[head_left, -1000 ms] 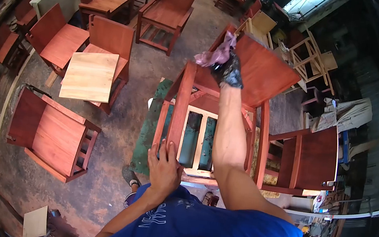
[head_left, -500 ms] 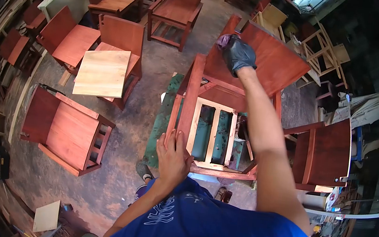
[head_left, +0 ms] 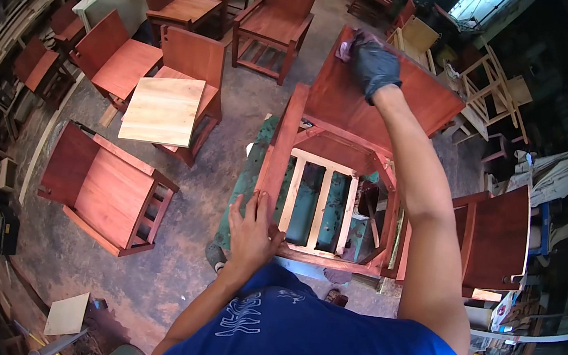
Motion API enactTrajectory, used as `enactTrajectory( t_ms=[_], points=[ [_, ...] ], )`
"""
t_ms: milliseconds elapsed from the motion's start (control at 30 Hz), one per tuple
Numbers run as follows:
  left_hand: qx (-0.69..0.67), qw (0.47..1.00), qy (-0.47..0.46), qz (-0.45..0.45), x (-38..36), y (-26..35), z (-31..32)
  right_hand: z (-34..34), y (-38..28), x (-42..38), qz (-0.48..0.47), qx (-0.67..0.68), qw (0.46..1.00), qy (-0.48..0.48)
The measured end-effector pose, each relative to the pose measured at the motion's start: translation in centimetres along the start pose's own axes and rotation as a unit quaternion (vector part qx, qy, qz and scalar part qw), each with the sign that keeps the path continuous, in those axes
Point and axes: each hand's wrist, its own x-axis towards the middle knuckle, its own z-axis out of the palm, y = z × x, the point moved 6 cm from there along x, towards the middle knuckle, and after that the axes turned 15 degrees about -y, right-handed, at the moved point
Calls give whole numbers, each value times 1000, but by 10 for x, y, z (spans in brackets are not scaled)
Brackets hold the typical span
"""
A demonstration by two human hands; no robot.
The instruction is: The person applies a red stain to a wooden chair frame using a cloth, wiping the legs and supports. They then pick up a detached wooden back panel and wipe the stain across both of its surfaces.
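Observation:
A reddish-brown stained wooden chair stands before me, its backrest point(head_left: 407, 97) leaning away and its seat opening showing pale slats point(head_left: 321, 203). My right hand point(head_left: 375, 68) wears a black glove and is closed on a purple-stained rag point(head_left: 346, 49), pressed to the backrest near its top left corner. Part of the rag is hidden under the glove. Bare, my left hand point(head_left: 253, 234) grips the near end of the chair's left armrest point(head_left: 279, 148), with the thumb on the inner side and the fingers over the top and outer side.
A green, spotted board point(head_left: 245, 173) lies beneath the chair. Several stained chairs stand to the left, one with a pale wooden panel point(head_left: 162, 109) across it. Another stained chair point(head_left: 496, 239) is close on the right. Unstained wooden frames point(head_left: 497, 90) stand farther back.
My right hand has moved with the rag slightly up and right along the backrest. The left hand stays at the armrest. The whole view has shifted a little.

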Motion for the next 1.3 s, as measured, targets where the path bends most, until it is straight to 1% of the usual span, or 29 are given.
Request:
enactTrajectory(
  t_ms=[33, 67, 100, 133, 200, 233, 300, 367, 400, 433, 467, 533, 567, 600, 667, 733, 767, 800, 833, 867, 933, 1000, 1067, 1100, 1167, 1200, 1233, 1267, 1300],
  points=[
    [1, 1000, 2, 1, 0, -1, 1, 20, 0, 11, -13, -58, 998, 34],
    [2, 1000, 5, 2, 1, -2, 1, 19, -11, 13, -27, -116, 990, 68],
    [0, 1000, 7, 4, 4, -1, 1, 15, -19, 9, -44, -134, 989, 43],
    [2, 1000, 12, 10, 3, 0, 1, 22, -19, 15, -44, -136, 989, 41],
    [7, 1000, 15, 18, -1, -2, -2, 46, -8, 33, 31, -38, 998, -37],
    [3, 1000, 15, 17, 1, -2, -3, 46, -8, 32, 31, -39, 998, -35],
    [-9, 1000, 17, 15, -1, -1, -4, 30, -19, 9, -29, 1, 999, 33],
    [-6, 1000, 17, 15, -1, -2, -4, 40, -33, -28, -8, 94, 988, -119],
    [-11, 1000, 17, 12, -1, -3, -5, 66, -41, -54, -163, -15, 986, -24],
    [-16, 1000, 11, 16, -1, -2, -6, 85, -31, -71, -58, 98, 993, -13],
    [-18, 1000, 7, 21, -2, -2, -7, 98, -35, -84, -61, 99, 993, -16],
    [-13, 1000, 6, 18, -1, -4, -4, 101, -17, -100, 31, 212, 972, 100],
    [-11, 1000, 2, 18, -1, -5, -2, 86, -22, -104, -28, 193, 964, 183],
    [-10, 1000, 1, 17, 1, -5, -3, 78, -18, -97, -28, 194, 963, 183],
    [-10, 1000, 6, 22, 0, -5, -1, 52, -11, -83, -67, 156, 937, 304],
    [-14, 1000, 3, 16, 0, -3, -2, 37, -1, -56, -61, 108, 940, 317],
    [-18, 1000, 7, 16, 1, -3, -4, 46, 3, -37, -57, 114, 942, 310],
    [-14, 1000, 1, 14, 2, -3, -2, 56, 3, -16, -68, 91, 951, 287],
    [-13, 1000, 7, 18, 4, -4, -2, 70, 3, -4, -80, 67, 959, 264],
    [-12, 1000, 11, 22, 5, -3, -1, 89, 2, -3, -76, 72, 960, 260],
    [1, 1000, -1, 17, 7, -1, -2, 137, -15, -10, -78, -72, 953, 284],
    [15, 1000, -14, 11, 4, 0, -1, 181, -29, -32, -82, -32, 984, 158],
    [20, 1000, -12, 13, 8, 1, -3, 243, -33, -43, -161, -13, 987, 24],
    [26, 999, -13, 18, 9, 2, -2, 247, -32, -42, -156, -11, 987, 28],
    [36, 999, -15, 5, 10, 3, 0, 237, -38, -48, -253, 63, 956, 131],
    [39, 999, -25, 9, 9, 4, 2, 236, -29, -52, -243, 67, 959, 127],
    [41, 999, -22, 12, 6, 3, 3, 244, -16, -49, -203, 84, 975, 34],
    [41, 999, -9, 14, 9, 3, 3, 244, -6, -46, -167, 97, 980, -54],
    [45, 999, -14, 14, 9, 4, 1, 233, 17, -65, -122, 34, 991, -31]
  ],
)
